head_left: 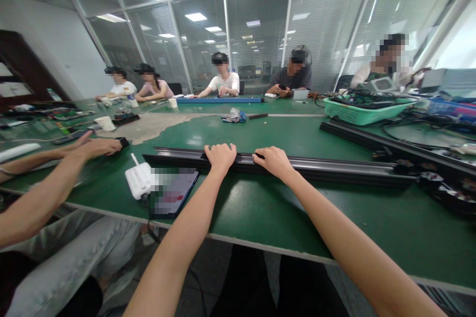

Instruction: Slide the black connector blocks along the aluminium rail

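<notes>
A long black channel-shaped rail (334, 168) lies crosswise on the green table, its trough facing up. Near its middle, my left hand (221, 156) is closed over the rail, thumb and fingers curled onto it. A short way to the right, my right hand (274, 159) also grips the rail, its fingers bent into the trough. A small dark spot shows at the right fingertips; I cannot tell if it is a separate piece. Left of my left forearm are a phone or tablet (176, 192) and a white device with an antenna (138, 177).
A co-worker's hands (98, 146) rest on the table at the left. Another black rail (357, 141) and a green basket of cables (366, 111) occupy the right. A crumpled cloth (235, 116) and a blue bar (219, 100) lie farther back, where several people sit.
</notes>
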The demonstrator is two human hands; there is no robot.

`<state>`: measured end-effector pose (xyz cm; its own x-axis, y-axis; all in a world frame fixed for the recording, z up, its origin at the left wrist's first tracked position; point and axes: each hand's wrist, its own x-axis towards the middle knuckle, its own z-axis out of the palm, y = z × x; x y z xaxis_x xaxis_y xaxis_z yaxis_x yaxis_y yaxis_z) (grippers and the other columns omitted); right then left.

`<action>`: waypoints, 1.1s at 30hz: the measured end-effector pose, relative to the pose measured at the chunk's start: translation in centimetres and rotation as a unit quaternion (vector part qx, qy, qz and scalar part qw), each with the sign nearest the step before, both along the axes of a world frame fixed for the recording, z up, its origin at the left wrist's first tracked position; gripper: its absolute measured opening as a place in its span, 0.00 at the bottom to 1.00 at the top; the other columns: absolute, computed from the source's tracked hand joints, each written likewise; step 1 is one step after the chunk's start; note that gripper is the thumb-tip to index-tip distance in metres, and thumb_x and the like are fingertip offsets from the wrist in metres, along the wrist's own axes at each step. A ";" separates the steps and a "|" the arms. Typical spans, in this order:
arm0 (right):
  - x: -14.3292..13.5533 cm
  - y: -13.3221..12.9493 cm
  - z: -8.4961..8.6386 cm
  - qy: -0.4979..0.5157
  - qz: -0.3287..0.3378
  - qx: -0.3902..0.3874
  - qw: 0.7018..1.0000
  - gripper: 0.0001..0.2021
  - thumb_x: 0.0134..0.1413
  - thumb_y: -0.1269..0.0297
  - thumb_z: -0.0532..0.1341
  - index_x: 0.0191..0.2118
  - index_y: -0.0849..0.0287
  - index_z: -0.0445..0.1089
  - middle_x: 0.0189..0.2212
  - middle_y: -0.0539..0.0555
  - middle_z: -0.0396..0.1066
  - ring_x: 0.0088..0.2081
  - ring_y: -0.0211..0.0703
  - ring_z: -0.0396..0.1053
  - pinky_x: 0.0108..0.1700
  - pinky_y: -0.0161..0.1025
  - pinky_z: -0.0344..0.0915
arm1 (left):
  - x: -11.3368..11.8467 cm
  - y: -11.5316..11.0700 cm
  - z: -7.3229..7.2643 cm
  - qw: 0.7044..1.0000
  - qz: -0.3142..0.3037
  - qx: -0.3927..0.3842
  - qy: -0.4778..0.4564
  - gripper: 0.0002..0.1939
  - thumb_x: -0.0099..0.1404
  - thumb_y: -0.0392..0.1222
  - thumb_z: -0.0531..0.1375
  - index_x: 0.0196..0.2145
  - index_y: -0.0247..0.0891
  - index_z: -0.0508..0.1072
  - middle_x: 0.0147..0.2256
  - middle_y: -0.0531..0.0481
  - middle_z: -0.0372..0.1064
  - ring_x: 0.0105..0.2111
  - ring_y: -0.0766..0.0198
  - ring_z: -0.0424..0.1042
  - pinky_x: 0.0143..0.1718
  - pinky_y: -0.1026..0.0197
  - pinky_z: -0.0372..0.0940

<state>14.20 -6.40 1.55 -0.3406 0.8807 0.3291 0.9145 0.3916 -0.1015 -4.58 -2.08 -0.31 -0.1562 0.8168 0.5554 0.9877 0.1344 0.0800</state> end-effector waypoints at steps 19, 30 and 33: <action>0.7 0.1 -0.2 0.000 -0.010 0.011 1.000 0.20 0.65 0.54 0.49 0.41 0.54 0.77 0.40 0.55 0.78 0.42 0.45 0.73 0.40 0.36 0.60 | 0.4 -0.3 0.4 1.000 0.003 -0.021 -0.007 0.29 0.68 0.49 0.43 0.36 0.30 0.81 0.34 0.34 0.76 0.39 0.49 0.73 0.54 0.45 0.46; 1.2 0.4 0.0 -0.023 -0.001 0.016 1.000 0.21 0.65 0.52 0.49 0.42 0.54 0.78 0.38 0.57 0.78 0.40 0.46 0.73 0.38 0.37 0.59 | 0.4 -0.1 0.4 1.000 0.004 -0.030 -0.007 0.29 0.68 0.50 0.44 0.37 0.30 0.81 0.34 0.33 0.76 0.39 0.49 0.73 0.54 0.44 0.46; 1.4 0.3 0.2 -0.029 -0.005 0.019 0.999 0.22 0.65 0.52 0.49 0.41 0.54 0.78 0.37 0.57 0.78 0.40 0.46 0.73 0.37 0.37 0.59 | 0.5 -0.1 0.4 1.000 0.001 -0.027 -0.006 0.29 0.68 0.50 0.44 0.36 0.30 0.81 0.33 0.33 0.76 0.38 0.49 0.73 0.53 0.44 0.47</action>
